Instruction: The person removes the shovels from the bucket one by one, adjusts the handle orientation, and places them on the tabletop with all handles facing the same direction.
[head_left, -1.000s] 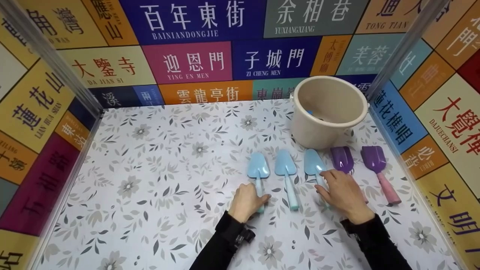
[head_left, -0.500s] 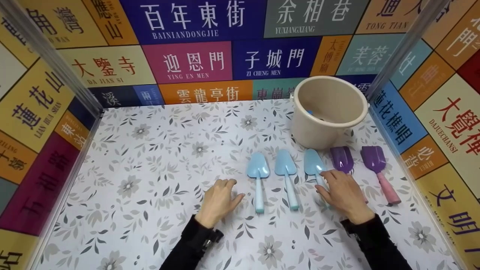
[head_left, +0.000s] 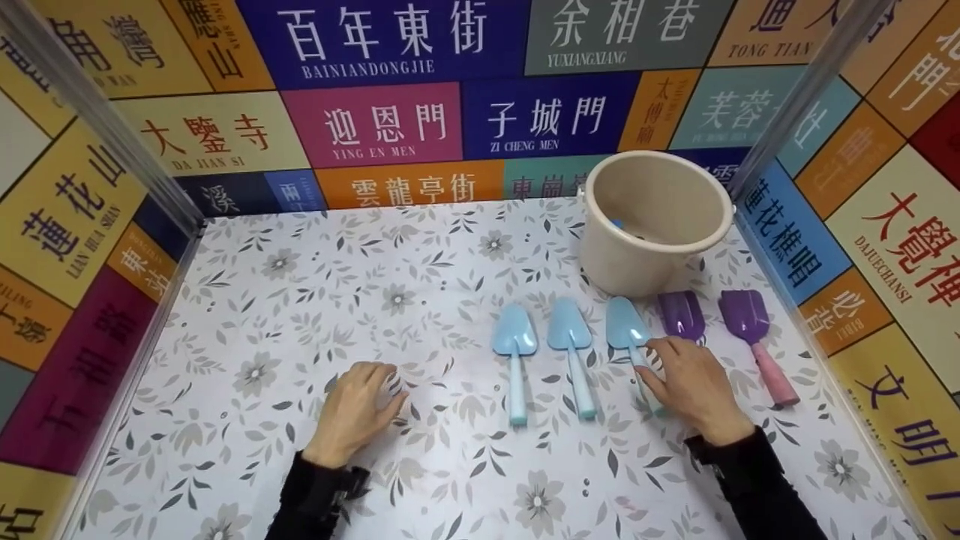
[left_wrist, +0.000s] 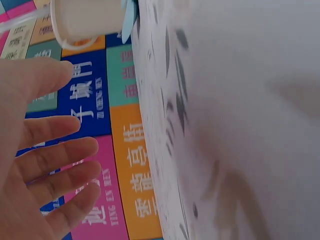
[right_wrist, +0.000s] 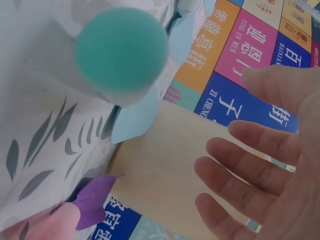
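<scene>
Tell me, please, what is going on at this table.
A person is at a row of three light-blue hand trowels and two purple scoops, laid side by side near a beige bucket. The open right hand is over parts of the rightmost trowel and the left scoop. The left hand, also open, is left of the row. Neither holds anything.

3 glossy pale-blue trowels lie side by side, blades toward 12 o'clock; 2 purple scoops lie at their 3 o'clock.
</scene>
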